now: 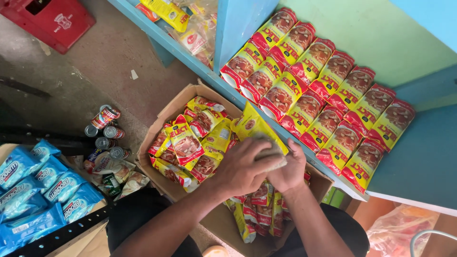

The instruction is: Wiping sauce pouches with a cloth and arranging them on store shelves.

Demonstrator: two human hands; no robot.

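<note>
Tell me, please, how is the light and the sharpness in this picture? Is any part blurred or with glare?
Head view: soft, even daylight, no hard shadows. The packets on the shelf are sharp, with mild sheen on the foil. The left hand and right hand over the cardboard box look slightly smeared. The blue packets at the left edge look stretched.

Bright, even daylight; soft shadows, sharp focus, slight edge distortion.
</note>
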